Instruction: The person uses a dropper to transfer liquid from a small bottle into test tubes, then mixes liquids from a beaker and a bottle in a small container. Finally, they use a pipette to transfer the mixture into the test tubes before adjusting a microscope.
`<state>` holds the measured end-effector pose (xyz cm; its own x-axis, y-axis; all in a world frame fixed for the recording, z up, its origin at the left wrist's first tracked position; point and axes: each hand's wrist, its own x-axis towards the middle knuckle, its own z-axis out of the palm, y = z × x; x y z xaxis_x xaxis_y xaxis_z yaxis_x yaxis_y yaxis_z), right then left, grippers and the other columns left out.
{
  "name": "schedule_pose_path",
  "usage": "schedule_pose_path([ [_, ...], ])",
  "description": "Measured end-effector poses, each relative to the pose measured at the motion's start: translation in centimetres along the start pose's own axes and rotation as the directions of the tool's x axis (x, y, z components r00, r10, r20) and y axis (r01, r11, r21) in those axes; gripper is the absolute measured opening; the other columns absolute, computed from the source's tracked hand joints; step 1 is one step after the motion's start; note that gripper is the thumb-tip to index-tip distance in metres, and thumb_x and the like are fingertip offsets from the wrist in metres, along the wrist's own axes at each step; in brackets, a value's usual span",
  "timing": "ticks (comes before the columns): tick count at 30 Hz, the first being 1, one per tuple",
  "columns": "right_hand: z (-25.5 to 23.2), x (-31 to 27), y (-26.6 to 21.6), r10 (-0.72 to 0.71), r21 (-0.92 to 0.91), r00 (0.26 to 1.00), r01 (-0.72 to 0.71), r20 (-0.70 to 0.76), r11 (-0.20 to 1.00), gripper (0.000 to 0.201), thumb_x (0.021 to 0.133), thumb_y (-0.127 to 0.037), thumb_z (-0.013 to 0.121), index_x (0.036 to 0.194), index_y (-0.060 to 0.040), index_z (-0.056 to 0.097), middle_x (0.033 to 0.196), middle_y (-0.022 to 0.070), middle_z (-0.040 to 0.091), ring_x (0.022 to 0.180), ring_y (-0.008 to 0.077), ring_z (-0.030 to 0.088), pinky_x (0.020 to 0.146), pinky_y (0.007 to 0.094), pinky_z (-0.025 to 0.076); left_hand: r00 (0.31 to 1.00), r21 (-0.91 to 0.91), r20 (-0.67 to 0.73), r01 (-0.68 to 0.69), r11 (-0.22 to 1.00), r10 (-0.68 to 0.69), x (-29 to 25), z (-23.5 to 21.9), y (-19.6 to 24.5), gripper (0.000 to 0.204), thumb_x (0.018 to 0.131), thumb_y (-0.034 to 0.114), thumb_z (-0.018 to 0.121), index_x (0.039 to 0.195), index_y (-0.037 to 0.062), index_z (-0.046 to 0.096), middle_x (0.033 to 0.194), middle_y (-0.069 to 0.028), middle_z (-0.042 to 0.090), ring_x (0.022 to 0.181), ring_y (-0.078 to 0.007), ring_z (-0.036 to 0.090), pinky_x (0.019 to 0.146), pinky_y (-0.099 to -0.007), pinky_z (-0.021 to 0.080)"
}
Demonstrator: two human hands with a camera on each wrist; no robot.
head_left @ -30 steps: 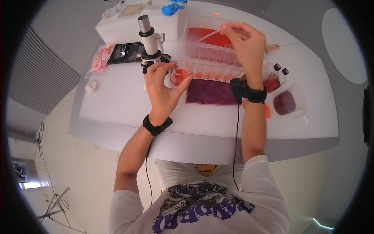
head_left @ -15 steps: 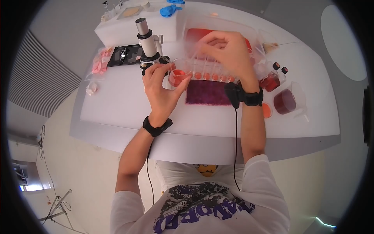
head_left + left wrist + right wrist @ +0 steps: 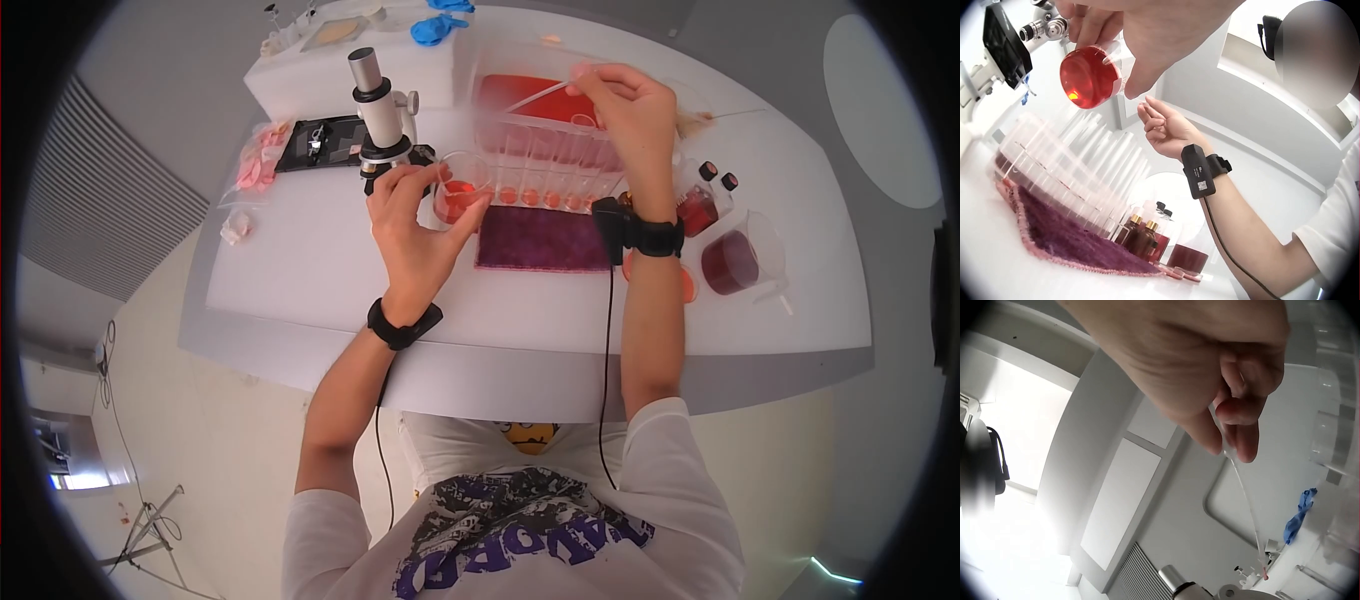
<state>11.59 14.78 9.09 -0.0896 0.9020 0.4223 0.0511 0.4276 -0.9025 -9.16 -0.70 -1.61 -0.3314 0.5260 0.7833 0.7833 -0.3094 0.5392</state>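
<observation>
My left hand [image 3: 408, 220] holds a clear beaker of red liquid [image 3: 1087, 77] between thumb and fingers, above the table in the left wrist view. Between the thumb and fingertips of my right hand [image 3: 640, 115] is pinched a thin, clear plastic dropper [image 3: 1245, 500]. It slants down and left in the head view, and its tip looks reddish in the right wrist view. Below the right hand stands a row of test tubes [image 3: 547, 160] in a rack, with orange-red liquid at their bottoms. A purple cloth [image 3: 545, 240] lies in front of them.
A microscope [image 3: 383, 115] stands just left of the beaker. Behind the tubes is a clear tub of red liquid [image 3: 540, 92]. To the right are black-capped bottles [image 3: 698, 208] and a jug of dark red liquid [image 3: 730, 263]. Blue gloves [image 3: 432, 30] lie on a white block.
My right hand swung left over the tubes toward the beaker, then came back right with the dropper. The left hand and beaker have stayed nearly still.
</observation>
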Motion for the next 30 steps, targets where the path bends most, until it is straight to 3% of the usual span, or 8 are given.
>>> schedule_pose_path([
  [8, 0.9, 0.1, 1.9, -0.152, -0.252, 0.982, 0.177, 0.116, 0.951, 0.020, 0.101, -0.020, 0.084, 0.108, -0.0014, 0.083, 0.093, 0.0030, 0.084, 0.087, 0.0060, 0.077, 0.067, 0.0201, 0.053, 1.000, 0.001, 0.005, -0.003, 1.000, 0.003, 0.0, 0.1, 0.0, 0.047, 0.076, 0.017, 0.103, 0.115, 0.0033, 0.079, 0.122, -0.0105, 0.070, 0.109, -0.0249, 0.071, 0.097, -0.0388, 0.059],
  [11, 0.9, -0.1, 1.3, -0.214, -0.268, 0.974, 0.225, 0.069, 0.937, 0.024, 0.095, -0.027, 0.088, 0.102, -0.0033, 0.086, 0.084, 0.0067, 0.084, 0.075, 0.0119, 0.076, 0.069, 0.0282, 0.057, 1.000, 0.006, 0.005, -0.005, 1.000, 0.005, 0.0, 0.0, -0.1, 0.048, 0.076, 0.017, 0.103, 0.115, 0.0034, 0.079, 0.121, -0.0104, 0.070, 0.109, -0.0252, 0.071, 0.097, -0.0390, 0.059],
  [15, 0.4, -0.9, -1.6, -0.217, -0.124, 0.974, 0.223, 0.062, 0.967, 0.020, 0.101, -0.018, 0.084, 0.108, 0.0003, 0.083, 0.092, 0.0033, 0.083, 0.085, 0.0059, 0.076, 0.068, 0.0205, 0.056, 1.000, -0.001, 0.000, 0.001, 1.000, -0.001, 0.0, 0.0, -0.1, 0.048, 0.076, 0.017, 0.103, 0.115, 0.0035, 0.079, 0.122, -0.0101, 0.070, 0.109, -0.0247, 0.071, 0.097, -0.0388, 0.059],
  [18, 0.1, -1.8, -3.0, -0.210, 0.073, 0.969, 0.202, 0.133, 0.977, 0.020, 0.100, -0.017, 0.085, 0.107, 0.0019, 0.082, 0.091, 0.0027, 0.082, 0.085, 0.0064, 0.076, 0.070, 0.0208, 0.057, 1.000, -0.014, -0.007, 0.003, 1.000, -0.003, -0.1, 0.1, -0.1, 0.048, 0.076, 0.017, 0.103, 0.116, 0.0037, 0.079, 0.122, -0.0101, 0.070, 0.108, -0.0242, 0.072, 0.096, -0.0383, 0.059],
  [20, -0.1, -2.0, -3.1, -0.221, -0.040, 0.884, 0.260, 0.411, 0.965, 0.020, 0.098, -0.015, 0.086, 0.107, 0.0027, 0.082, 0.089, 0.0024, 0.081, 0.086, 0.0072, 0.077, 0.070, 0.0213, 0.057, 1.000, -0.001, -0.005, -0.002, 1.000, 0.002, -0.1, 0.0, 0.2, 0.048, 0.076, 0.017, 0.103, 0.116, 0.0039, 0.079, 0.123, -0.0102, 0.070, 0.107, -0.0239, 0.072, 0.096, -0.0384, 0.060],
  [23, 1.2, -3.0, -4.2, -0.162, -0.227, 0.827, 0.327, 0.538, 0.917, 0.020, 0.095, -0.020, 0.087, 0.099, -0.0011, 0.083, 0.090, 0.0032, 0.083, 0.075, 0.0104, 0.075, 0.069, 0.0275, 0.058, 1.000, -0.022, -0.004, -0.012, 1.000, 0.012, -0.1, 0.0, 0.1, 0.048, 0.076, 0.018, 0.103, 0.116, 0.0043, 0.080, 0.123, -0.0105, 0.070, 0.108, -0.0244, 0.072, 0.097, -0.0389, 0.060],
  [27, 2.0, -2.9, -3.0, -0.167, -0.192, 0.806, 0.327, 0.567, 0.926, 0.019, 0.096, -0.020, 0.087, 0.097, -0.0009, 0.083, 0.088, 0.0039, 0.082, 0.074, 0.0122, 0.075, 0.069, 0.0283, 0.058, 1.000, -0.010, -0.012, -0.011, 1.000, 0.011, -0.1, 0.0, 0.0, 0.049, 0.076, 0.018, 0.103, 0.116, 0.0044, 0.080, 0.123, -0.0104, 0.070, 0.109, -0.0247, 0.073, 0.098, -0.0393, 0.060],
  [30, 1.7, -2.8, -2.7, -0.069, -0.072, 0.893, 0.112, 0.444, 0.991, 0.024, 0.095, -0.023, 0.087, 0.095, 0.0008, 0.083, 0.085, 0.0040, 0.082, 0.073, 0.0118, 0.073, 0.066, 0.0274, 0.056, 0.999, 0.011, -0.019, -0.026, 1.000, 0.026, 0.1, -0.1, -0.1, 0.049, 0.076, 0.018, 0.103, 0.116, 0.0046, 0.080, 0.123, -0.0101, 0.070, 0.110, -0.0249, 0.073, 0.098, -0.0391, 0.060],
])
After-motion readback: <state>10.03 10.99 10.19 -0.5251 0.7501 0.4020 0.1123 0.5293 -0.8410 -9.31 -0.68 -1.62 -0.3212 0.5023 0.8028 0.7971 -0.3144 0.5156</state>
